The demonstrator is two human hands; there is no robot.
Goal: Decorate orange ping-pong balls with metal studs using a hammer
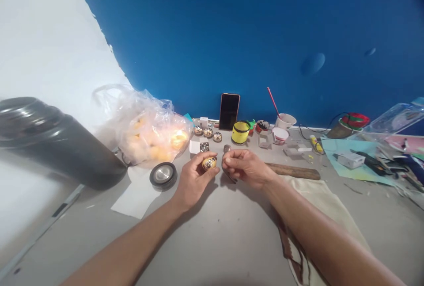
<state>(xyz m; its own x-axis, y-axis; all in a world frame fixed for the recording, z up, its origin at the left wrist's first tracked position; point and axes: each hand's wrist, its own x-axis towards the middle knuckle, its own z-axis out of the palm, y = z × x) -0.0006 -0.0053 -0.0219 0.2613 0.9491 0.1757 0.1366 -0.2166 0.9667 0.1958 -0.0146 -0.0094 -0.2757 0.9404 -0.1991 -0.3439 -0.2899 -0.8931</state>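
Observation:
My left hand [195, 177] is closed round a small yellow ball with shiny metal studs [209, 163], held between thumb and fingers. Just to its right, my right hand [247, 166] pinches thumb and forefinger together; whatever lies between them is too small to make out. Beneath and behind the right hand lies a hammer, its metal head [227, 149] showing by the fingertips and its wooden handle [294, 171] running off to the right. Beyond the left hand sit several shiny studded balls [208, 132] and an open small white box with studs [204, 146].
A large dark flask [59, 144] and a plastic bag of orange things [149, 131] stand left, near a round black lid [163, 174]. A phone [229, 111] leans on the blue wall beside a yellow cup [240, 133]. Cream cloth [324, 215] lies under my right forearm.

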